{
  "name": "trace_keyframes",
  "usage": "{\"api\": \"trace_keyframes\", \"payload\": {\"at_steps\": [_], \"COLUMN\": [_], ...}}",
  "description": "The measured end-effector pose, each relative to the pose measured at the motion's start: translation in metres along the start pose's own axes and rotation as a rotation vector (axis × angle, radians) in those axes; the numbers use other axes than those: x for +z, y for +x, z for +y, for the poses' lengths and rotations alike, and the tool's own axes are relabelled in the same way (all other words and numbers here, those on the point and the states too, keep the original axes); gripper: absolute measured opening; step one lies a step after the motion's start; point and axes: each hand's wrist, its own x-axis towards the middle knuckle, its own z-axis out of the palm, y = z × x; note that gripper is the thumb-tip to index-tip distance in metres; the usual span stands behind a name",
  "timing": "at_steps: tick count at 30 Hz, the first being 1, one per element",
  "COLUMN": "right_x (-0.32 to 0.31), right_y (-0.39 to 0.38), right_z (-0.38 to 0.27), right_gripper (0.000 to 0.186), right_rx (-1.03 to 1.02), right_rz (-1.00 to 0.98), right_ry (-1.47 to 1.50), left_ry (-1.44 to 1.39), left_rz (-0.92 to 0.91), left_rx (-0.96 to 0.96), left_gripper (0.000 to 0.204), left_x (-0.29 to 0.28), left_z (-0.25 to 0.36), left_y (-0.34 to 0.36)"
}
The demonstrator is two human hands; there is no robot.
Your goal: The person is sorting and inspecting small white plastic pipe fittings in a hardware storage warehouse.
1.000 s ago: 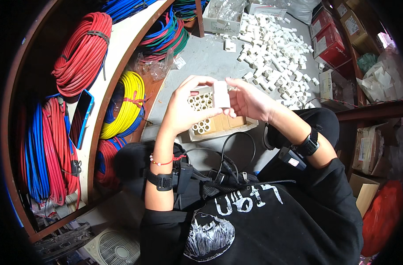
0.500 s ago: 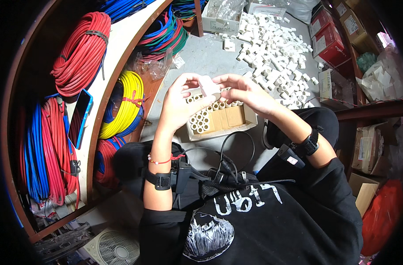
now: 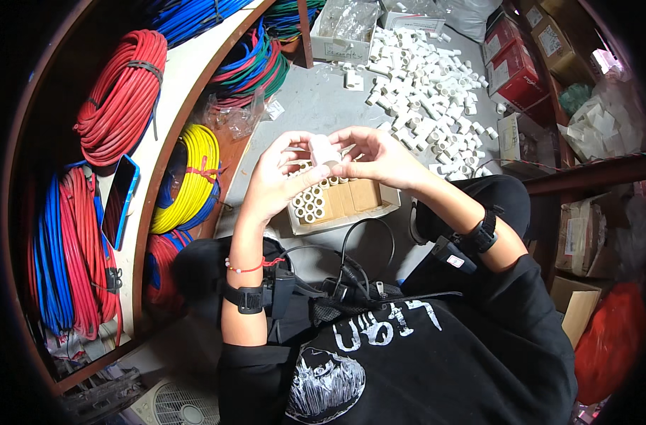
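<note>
My left hand (image 3: 268, 183) and my right hand (image 3: 381, 160) meet in front of me, both closed around a white plastic pipe fitting (image 3: 321, 149). Its exact shape is partly covered by my fingers. Just below the hands sits a shallow cardboard box (image 3: 348, 221) on the floor. White tubular fittings (image 3: 309, 205) stand on end in its left part and along its far side, their round openings facing up. Bare brown cardboard shows in the rest of the box. My hands hide some of the far rows.
A large heap of loose white fittings (image 3: 426, 95) spreads over the floor beyond the box. Coiled red cable (image 3: 121, 95), yellow cable (image 3: 195, 177) and a phone (image 3: 121, 202) lie on shelves at left. Red boxes (image 3: 511, 67) stand at right. A black cord (image 3: 390, 244) loops near my lap.
The whole view has shifted slightly. My right hand has come in closer to the left, its fingers now against the white fitting, which is turned more upright.
</note>
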Motion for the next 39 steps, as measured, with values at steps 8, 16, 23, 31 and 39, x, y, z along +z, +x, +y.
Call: {"api": "trace_keyframes", "payload": {"at_steps": [8, 16, 23, 31, 39], "right_x": [-0.0012, -0.0010, -0.0017, 0.0002, -0.0005], "right_y": [-0.0014, 0.0013, -0.0016, -0.0013, 0.0015], "right_z": [-0.0035, 0.0046, -0.0035, -0.0045, 0.0035], "right_gripper": [0.044, 0.043, 0.040, 0.039, 0.044], "right_rx": [0.035, 0.038, 0.062, 0.052, 0.040], "right_rz": [0.000, -0.018, -0.048, -0.054, -0.049], "right_ry": [0.011, 0.082, 0.068, 0.106, 0.151], "left_ry": [-0.039, -0.044, -0.070, -0.074, -0.013], "left_rz": [-0.029, -0.048, -0.083, -0.082, -0.083], "left_rx": [-0.030, -0.038, -0.066, -0.044, -0.033], "left_gripper": [0.047, 0.044, 0.039, 0.038, 0.039], "left_x": [0.0027, 0.0010, -0.0005, -0.0012, -0.0019], "left_z": [0.0022, 0.0033, 0.0049, 0.0022, 0.0019], "left_y": [0.0007, -0.0005, 0.0008, 0.0000, 0.0008]}}
